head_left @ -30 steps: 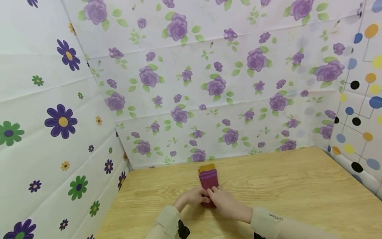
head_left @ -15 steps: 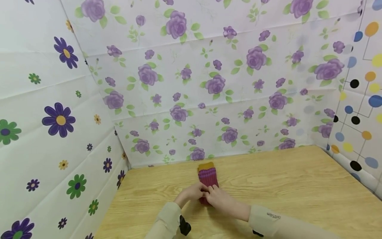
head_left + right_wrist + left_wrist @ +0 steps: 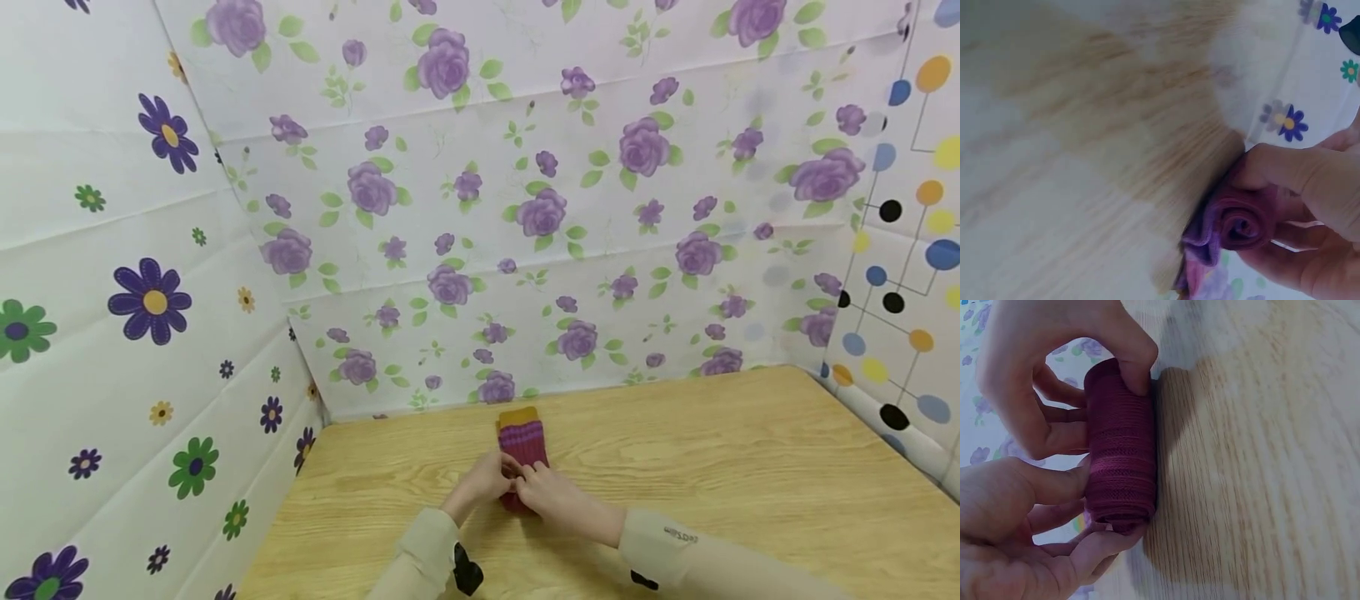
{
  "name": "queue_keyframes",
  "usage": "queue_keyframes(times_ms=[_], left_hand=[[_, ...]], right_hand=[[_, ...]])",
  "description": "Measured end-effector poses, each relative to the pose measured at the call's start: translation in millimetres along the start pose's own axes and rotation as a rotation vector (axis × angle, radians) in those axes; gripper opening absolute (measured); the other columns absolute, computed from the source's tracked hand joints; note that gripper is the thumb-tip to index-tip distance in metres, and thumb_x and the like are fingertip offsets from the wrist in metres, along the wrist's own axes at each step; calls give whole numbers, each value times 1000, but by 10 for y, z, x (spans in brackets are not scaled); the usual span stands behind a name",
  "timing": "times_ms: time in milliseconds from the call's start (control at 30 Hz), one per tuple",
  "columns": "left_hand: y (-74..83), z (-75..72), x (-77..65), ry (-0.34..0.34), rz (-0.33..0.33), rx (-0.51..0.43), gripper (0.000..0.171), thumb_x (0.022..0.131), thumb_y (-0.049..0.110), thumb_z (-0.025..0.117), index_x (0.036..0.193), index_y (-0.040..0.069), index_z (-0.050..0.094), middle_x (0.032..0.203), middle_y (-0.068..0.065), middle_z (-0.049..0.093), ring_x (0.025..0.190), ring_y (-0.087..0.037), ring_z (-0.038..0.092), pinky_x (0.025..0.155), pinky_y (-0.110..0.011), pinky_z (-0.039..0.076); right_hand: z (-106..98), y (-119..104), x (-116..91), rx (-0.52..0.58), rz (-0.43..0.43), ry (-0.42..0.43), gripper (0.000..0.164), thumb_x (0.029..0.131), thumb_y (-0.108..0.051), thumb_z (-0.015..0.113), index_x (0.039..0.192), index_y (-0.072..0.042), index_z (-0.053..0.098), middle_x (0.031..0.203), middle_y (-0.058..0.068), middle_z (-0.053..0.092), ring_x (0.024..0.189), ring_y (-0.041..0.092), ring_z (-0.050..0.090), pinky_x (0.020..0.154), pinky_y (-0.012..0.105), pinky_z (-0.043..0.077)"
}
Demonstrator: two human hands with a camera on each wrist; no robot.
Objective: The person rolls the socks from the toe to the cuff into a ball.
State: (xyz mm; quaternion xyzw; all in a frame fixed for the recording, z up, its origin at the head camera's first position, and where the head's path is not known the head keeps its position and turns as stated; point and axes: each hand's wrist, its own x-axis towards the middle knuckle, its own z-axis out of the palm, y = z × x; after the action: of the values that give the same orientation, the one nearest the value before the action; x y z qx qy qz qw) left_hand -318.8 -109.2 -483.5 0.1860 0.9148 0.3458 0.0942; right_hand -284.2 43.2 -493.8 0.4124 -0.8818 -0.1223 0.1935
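Note:
A maroon knit sock [image 3: 525, 442] with purple stripes and a mustard far end lies on the table, its near part wound into a roll [image 3: 1121, 444]. My left hand [image 3: 483, 481] grips the left end of this roll, finger and thumb bent around it. On the other end, my right hand [image 3: 558, 497] holds the roll with its thumb on the near side and its fingers on the far side. The right wrist view shows the spiral end of the roll [image 3: 1241, 225] beside the right hand [image 3: 1316, 212]. In the head view both hands cover much of the roll.
The wooden table [image 3: 705, 467] spreads out on both sides of the sock. Behind it hangs a white cloth [image 3: 495, 242] printed with purple roses. Patterned cloths also stand at the left [image 3: 225, 400] and right [image 3: 892, 250].
Both hands have shifted slightly away from me with the roll, and their fingers have changed position on it. The flat far part looks a little shorter, while the mustard end stays almost in place.

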Motion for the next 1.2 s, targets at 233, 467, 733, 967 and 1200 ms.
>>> queue_keyframes(times_ms=[233, 467, 733, 967, 1200], left_hand=[[-5, 3, 0, 23, 33, 16, 14, 80, 2, 66, 93, -3, 69, 91, -14, 68, 83, -21, 62, 67, -28, 50], [2, -24, -25, -52, 49, 53, 14, 85, 7, 62, 95, 0, 69, 92, -11, 69, 79, -12, 60, 64, -23, 48], [12, -12, -22, -104, 99, 96, 15, 88, 9, 59, 96, 2, 70, 89, -7, 70, 67, -5, 51, 58, -17, 43], [68, -20, -63, -163, 65, 66, 18, 90, 11, 56, 102, 7, 70, 98, -6, 69, 74, -7, 51, 62, -19, 40], [74, -45, -108, -211, 110, 34, 22, 92, 15, 53, 106, 4, 66, 99, -7, 67, 72, -8, 52, 62, -18, 41]], right_hand=[[55, 72, 36, 14, -38, 11, 26, 68, -15, 75, 90, -7, 63, 77, 2, 58, 67, 13, 53, 60, 22, 44], [70, 205, 27, 141, -82, -1, 25, 62, -15, 75, 80, -12, 59, 68, -2, 56, 60, 10, 48, 57, 22, 39], [-64, 314, 24, 388, -49, -153, 22, 62, -9, 73, 73, -15, 55, 59, -8, 44, 56, 6, 28, 51, 20, 27], [-100, 383, 41, 497, -6, -242, 22, 63, -13, 77, 67, -12, 55, 57, -11, 35, 55, 5, 26, 51, 19, 24], [-68, 487, 57, 645, 30, -311, 25, 68, -10, 74, 61, -11, 51, 54, -12, 29, 49, 3, 25, 45, 18, 20]])
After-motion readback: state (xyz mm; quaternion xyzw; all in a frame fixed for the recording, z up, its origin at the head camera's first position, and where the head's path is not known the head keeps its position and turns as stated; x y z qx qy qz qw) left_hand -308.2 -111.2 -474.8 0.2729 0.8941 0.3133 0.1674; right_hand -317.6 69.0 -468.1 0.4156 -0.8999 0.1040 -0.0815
